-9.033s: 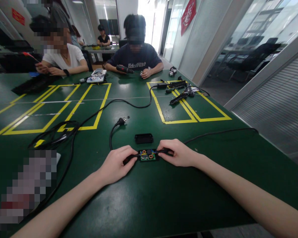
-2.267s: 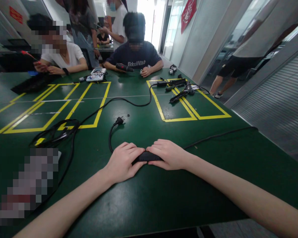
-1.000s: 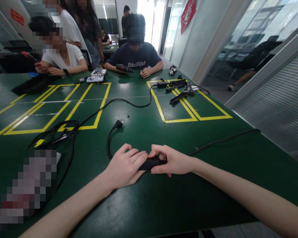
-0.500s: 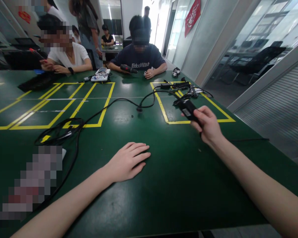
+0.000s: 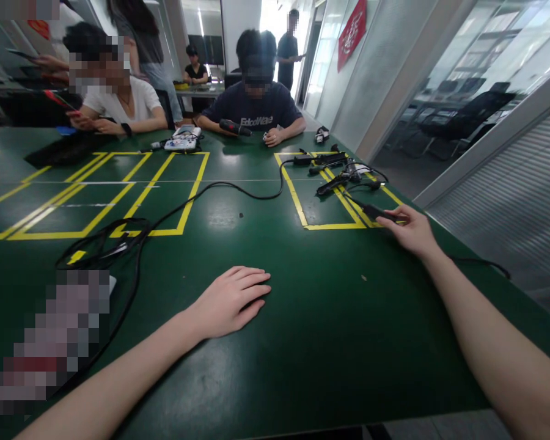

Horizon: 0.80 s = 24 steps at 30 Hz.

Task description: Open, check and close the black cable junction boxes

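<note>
My left hand (image 5: 233, 302) lies flat on the green table (image 5: 275, 366), fingers stretched out, holding nothing. Out to the right, my right hand (image 5: 412, 231) grips a black power adapter (image 5: 379, 214), whose near end is covered by my fingers. The adapter is low over the right yellow tape outline (image 5: 334, 227); whether it touches the table I cannot tell. Just beyond it lie several black adapters and cables (image 5: 332, 183) in a loose group. A black cord (image 5: 481, 261) runs from near my right wrist to the table's right edge.
A long black cable (image 5: 220, 183) crosses the table from a coil (image 5: 105, 244) at left. A blurred-out object (image 5: 55, 336) lies left of my left arm. A white power strip (image 5: 183, 139) is farther back. Two people sit across, one with a dark tool (image 5: 234, 128) nearby.
My right hand has moved right and lowered the adapter toward the tape outline. A cable loop that was raised with it no longer shows there. My left hand stays flat on the table.
</note>
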### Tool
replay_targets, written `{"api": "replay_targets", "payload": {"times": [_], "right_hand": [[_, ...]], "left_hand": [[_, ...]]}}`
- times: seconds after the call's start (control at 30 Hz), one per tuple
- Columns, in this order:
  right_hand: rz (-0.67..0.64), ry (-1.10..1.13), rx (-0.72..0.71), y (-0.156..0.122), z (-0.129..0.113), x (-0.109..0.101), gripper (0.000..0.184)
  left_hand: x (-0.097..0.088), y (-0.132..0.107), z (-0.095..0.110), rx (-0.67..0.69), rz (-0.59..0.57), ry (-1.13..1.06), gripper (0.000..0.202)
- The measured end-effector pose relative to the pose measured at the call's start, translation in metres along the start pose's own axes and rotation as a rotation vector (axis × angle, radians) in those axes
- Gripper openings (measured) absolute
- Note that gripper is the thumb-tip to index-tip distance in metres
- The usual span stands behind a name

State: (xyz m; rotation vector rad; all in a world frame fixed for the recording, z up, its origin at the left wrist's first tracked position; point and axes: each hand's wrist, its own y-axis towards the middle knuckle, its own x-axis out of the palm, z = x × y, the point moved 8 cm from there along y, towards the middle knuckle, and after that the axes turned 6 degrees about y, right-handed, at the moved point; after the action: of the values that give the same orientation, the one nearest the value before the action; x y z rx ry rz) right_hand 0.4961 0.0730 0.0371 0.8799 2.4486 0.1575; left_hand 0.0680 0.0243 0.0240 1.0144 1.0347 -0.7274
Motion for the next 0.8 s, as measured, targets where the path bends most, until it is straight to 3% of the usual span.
{"api": "replay_targets", "payload": {"times": [0.2, 0.5, 0.8], "right_hand": [[-0.172, -0.033, 0.099, -0.005, 0.008, 0.005, 0.029], [0.077, -0.253, 0.111, 0.002, 0.013, -0.014, 0.017], [0.036, -0.280, 0.080, 0.003, 0.016, -0.011, 0.018]], "left_hand": [[-0.003, -0.001, 0.001, -0.008, 0.005, -0.016, 0.026], [-0.003, -0.002, 0.000, -0.011, 0.019, -0.036, 0.026], [-0.001, -0.002, 0.000, -0.015, 0.016, -0.039, 0.026]]}}
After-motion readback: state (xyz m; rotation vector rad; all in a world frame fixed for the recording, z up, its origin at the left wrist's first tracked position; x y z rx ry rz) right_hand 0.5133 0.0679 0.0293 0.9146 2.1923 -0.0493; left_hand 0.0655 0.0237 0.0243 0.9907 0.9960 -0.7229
